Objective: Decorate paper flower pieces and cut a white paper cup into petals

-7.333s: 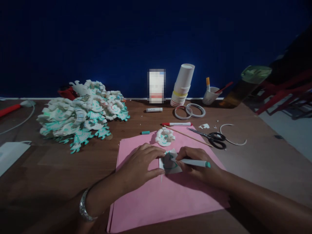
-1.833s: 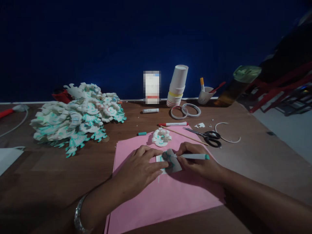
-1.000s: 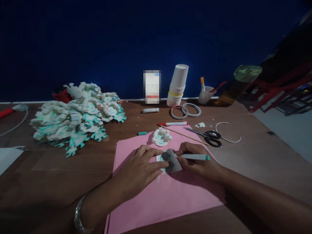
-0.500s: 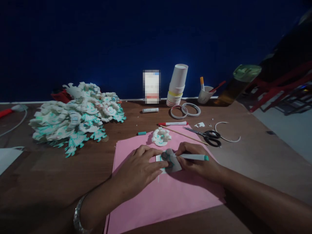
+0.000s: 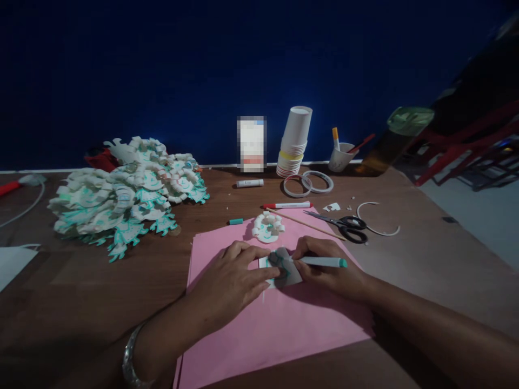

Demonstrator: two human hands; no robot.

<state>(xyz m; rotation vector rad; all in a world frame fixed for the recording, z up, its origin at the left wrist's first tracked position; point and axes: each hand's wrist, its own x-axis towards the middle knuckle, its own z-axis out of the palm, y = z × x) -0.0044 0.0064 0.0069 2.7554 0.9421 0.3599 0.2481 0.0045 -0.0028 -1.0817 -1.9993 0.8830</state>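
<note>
My right hand [image 5: 324, 267] is closed around a green marker pen [image 5: 324, 261], its tip end hidden by my fingers at a small piece of white paper [image 5: 290, 275]. Green lines are drawn on that paper, partly in shadow. My left hand [image 5: 235, 275] lies with fingers stretched, the fingertips pressing the paper's left side. Both rest over a stack of pink paper sheets [image 5: 251, 340]. Just beyond the fingers sits a paper face with curled white strips [image 5: 268, 228] and green drawn features. The small green marker cap [image 5: 235, 221] lies at the pink sheets' back edge.
Scissors [image 5: 344, 224], a thin stick [image 5: 308, 222] and a red marker [image 5: 288, 205] lie behind the pink sheets. Farther back are tape rings [image 5: 318, 182], stacked paper cups [image 5: 295, 140] and a cup with pens [image 5: 341, 158]. Many paper figures [image 5: 117, 194] are heaped at left.
Almost nothing differs. Both hands stay in the same place over the white paper, with the marker still held in my right hand.
</note>
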